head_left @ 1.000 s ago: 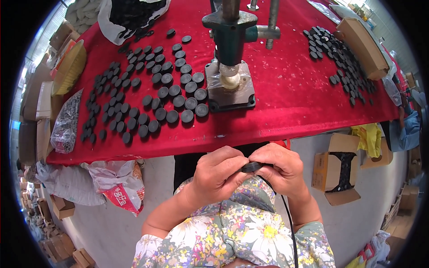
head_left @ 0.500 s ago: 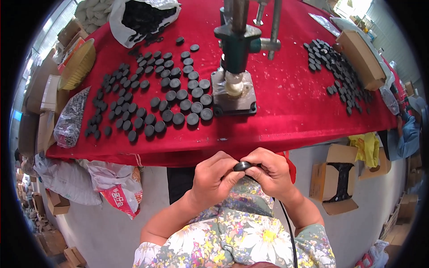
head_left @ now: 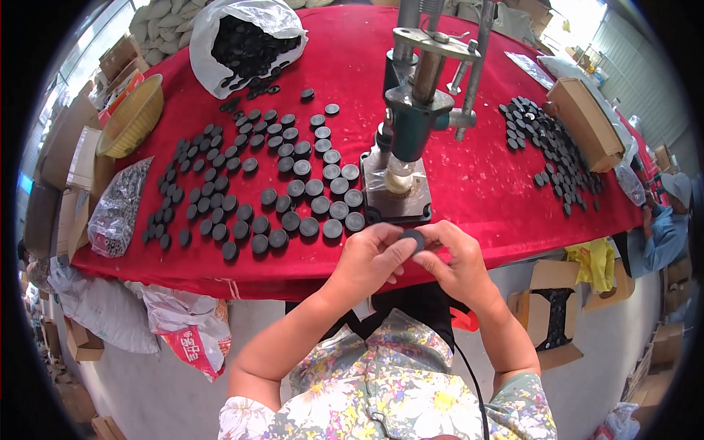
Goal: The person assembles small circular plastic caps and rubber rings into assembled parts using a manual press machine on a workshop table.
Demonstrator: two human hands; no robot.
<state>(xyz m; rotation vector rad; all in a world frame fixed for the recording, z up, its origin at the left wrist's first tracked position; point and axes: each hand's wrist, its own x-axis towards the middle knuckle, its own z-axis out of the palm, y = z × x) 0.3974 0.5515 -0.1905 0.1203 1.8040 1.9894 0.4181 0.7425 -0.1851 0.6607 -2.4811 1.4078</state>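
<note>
Between my two hands is one round black cap (head_left: 413, 239), its flat grey-black face turned partly up. My left hand (head_left: 372, 257) pinches it with thumb and fingers from the left. From the right, the fingertips of my right hand (head_left: 456, 258) close on its rim. Both hands are at the table's front edge, just before the base plate (head_left: 396, 208) of a green hand press (head_left: 412, 110). Under the press ram sits a pale rounded tip (head_left: 398, 180) over the plate. Left of the press, many similar black caps (head_left: 309, 226) lie in loose rows on the red cloth (head_left: 469, 209).
A white sack (head_left: 205, 55) spills black pieces at the back left. Beside a cardboard box (head_left: 587, 121) on the right lies another heap of black pieces (head_left: 561, 158). A yellow basket (head_left: 132, 121) and a clear bag of small parts (head_left: 119, 209) line the left edge. Another person (head_left: 664, 227) is at far right.
My hands have moved forward with the cap, from before the table edge to near the press base. The cap has turned from edge-on to show its flat face. The view has shifted.
</note>
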